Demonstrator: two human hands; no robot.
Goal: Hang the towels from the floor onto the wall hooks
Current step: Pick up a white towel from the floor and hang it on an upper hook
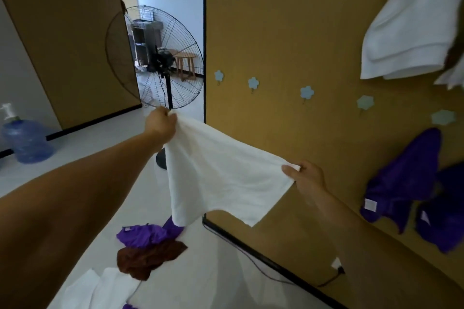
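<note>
Stretching both bare arms forward, the person held a white towel [221,178] spread in the air between the hands. The right hand [307,178], nearer and lower, pinched one corner between the thumb and the curled fingers. The left hand [160,123], farther out and higher on an almost straight arm, had its fingers closed tight on the opposite corner, which was bunched in the fist. The cloth hung slack below this upper edge. Under it, on the floor [100,138], a purple towel [145,233] touched a brown towel [148,256], with white towels [100,286] closer to the person. On the brown wall [276,32] to the right, flower-shaped hooks [306,92] stood in a row; hung purple towels [401,183] were at its right end, and a hung white towel [411,27] was higher up. Behind the left hand stood a fan [165,57].
</note>
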